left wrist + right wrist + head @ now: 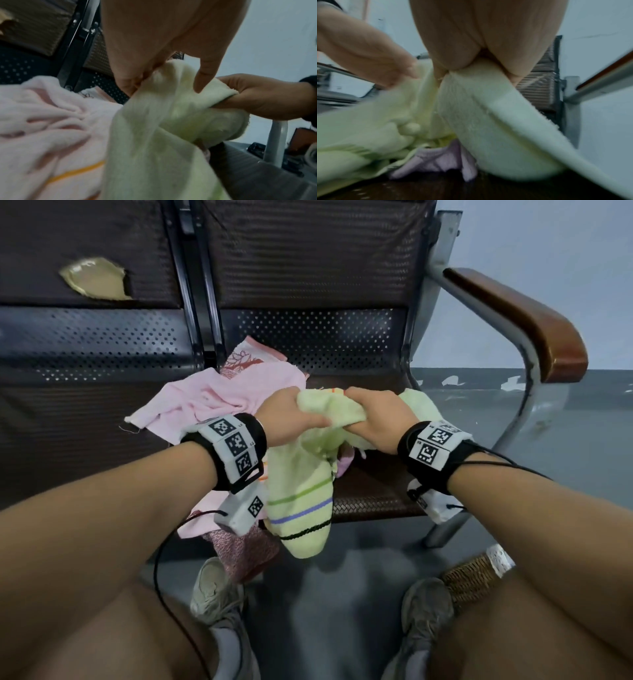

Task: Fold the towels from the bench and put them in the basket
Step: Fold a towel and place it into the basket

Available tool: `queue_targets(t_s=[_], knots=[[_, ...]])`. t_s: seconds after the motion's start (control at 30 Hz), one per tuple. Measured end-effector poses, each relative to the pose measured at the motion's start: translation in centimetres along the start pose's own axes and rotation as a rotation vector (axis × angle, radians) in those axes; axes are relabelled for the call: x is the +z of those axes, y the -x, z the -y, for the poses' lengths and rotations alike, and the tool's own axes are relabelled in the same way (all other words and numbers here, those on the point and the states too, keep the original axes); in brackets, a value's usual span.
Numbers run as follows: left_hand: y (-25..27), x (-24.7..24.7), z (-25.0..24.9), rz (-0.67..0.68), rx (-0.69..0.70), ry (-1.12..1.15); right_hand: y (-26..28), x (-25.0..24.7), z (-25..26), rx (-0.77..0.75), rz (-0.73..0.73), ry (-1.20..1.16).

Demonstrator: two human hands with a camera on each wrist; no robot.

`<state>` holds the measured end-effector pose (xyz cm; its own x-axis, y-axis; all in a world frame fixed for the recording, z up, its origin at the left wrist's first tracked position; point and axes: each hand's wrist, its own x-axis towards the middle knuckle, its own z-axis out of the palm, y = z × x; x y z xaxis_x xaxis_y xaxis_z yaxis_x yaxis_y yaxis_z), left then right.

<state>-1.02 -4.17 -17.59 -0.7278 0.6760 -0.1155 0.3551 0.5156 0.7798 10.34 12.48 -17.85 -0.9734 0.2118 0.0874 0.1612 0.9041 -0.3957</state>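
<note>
Green towel (308,474) hung bunched at frame centre above the bench (359,484), left hand (287,419) and right hand (376,419) both clutching its top edge, apparently starting a fold, likely needing spreading to find corners

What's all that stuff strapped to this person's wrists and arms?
Both forearms are bare, no sleeves. The left hand and right hand have no gloves. Each wrist wears a black strap carrying white blocks with black-and-white square code markers. A small white camera box hangs under each wrist, trailing thin black cables.
</note>
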Motion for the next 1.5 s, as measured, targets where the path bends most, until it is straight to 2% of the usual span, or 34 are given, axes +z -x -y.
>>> queue_targets(t_s=[0.1, 0.2, 0.3, 0.37, 0.43, 0.5, 0.57, 0.63, 0.73, 0.83, 0.93, 1.0, 1.1, 1.17, 1.23, 1.3, 1.33, 1.4, 1.5], knots=[[-0.4, 0.6, -0.8, 0.024, 0.026, 0.073, -0.1, -0.1, 0.7, -0.028, -0.004, -0.005], [-1.2, -0.1, -1.1, -0.106, 0.112, -0.025, 0.5, -0.1, -0.4, 0.051, 0.090, -0.033], [-1.7, -1.1, -1.1, -0.240, 0.175, -0.061, 1.2, -0.4, -1.4, 0.184, 0.176, -0.181], [-1.8, -1.2, -1.0, -0.282, 0.199, -0.067, 1.4, -0.6, -1.6, 0.202, 0.173, -0.274], [-1.9, -1.0, -1.0, -0.299, 0.205, -0.038, 1.2, -0.8, -1.1, 0.148, 0.117, -0.290], [-2.0, -0.6, -0.9, -0.266, 0.200, -0.050, 0.7, -0.8, -0.6, 0.108, 0.013, -0.254], [-1.8, -0.1, -0.8, -0.136, 0.199, -0.079, 0.2, -0.8, -0.1, 0.092, -0.088, -0.210], [-1.6, 0.2, -0.7, -0.030, 0.195, -0.100, 0.0, -0.7, 0.1, 0.070, -0.120, -0.190], [-2.0, -0.1, -0.6, -0.100, 0.204, -0.102, 0.2, -0.7, 0.4, 0.051, -0.086, -0.213], [-2.5, -0.5, -0.1, -0.212, 0.115, -0.055, 0.2, -1.1, 0.0, 0.060, -0.101, -0.190], [-3.0, -1.1, 0.5, -0.307, 0.007, 0.004, -0.1, -2.0, -1.0, 0.109, -0.113, 0.052], [-3.3, -1.7, 0.5, -0.379, -0.077, 0.091, 0.1, -2.1, -2.0, 0.155, -0.016, 0.202], [-3.5, -2.1, 0.6, -0.455, -0.145, 0.340, 0.7, -1.8, -2.8, 0.183, 0.184, 0.295], [-3.7, -2.0, 1.0, -0.447, -0.144, 0.417, 0.9, -1.8, -2.5, 0.143, 0.111, 0.252], [-3.7, -1.7, 1.0, -0.361, -0.130, 0.422, 0.8, -1.9, -2.0, 0.084, -0.079, 0.174], [-3.6, -1.3, 0.8, -0.248, -0.121, 0.373, 0.7, -2.3, -1.1, 0.021, -0.200, 0.143], [-3.6, -1.1, 0.7, -0.199, -0.122, 0.357, 0.8, -2.3, -0.6, -0.013, -0.208, 0.139], [-3.6, -1.2, -0.1, -0.169, -0.151, 0.426, 1.1, -2.2, 0.3, -0.109, -0.133, 0.134], [-4.2, -2.4, -0.5, -0.336, -0.320, 0.557, 2.1, -1.8, 1.2, -0.154, 0.019, 0.025]])
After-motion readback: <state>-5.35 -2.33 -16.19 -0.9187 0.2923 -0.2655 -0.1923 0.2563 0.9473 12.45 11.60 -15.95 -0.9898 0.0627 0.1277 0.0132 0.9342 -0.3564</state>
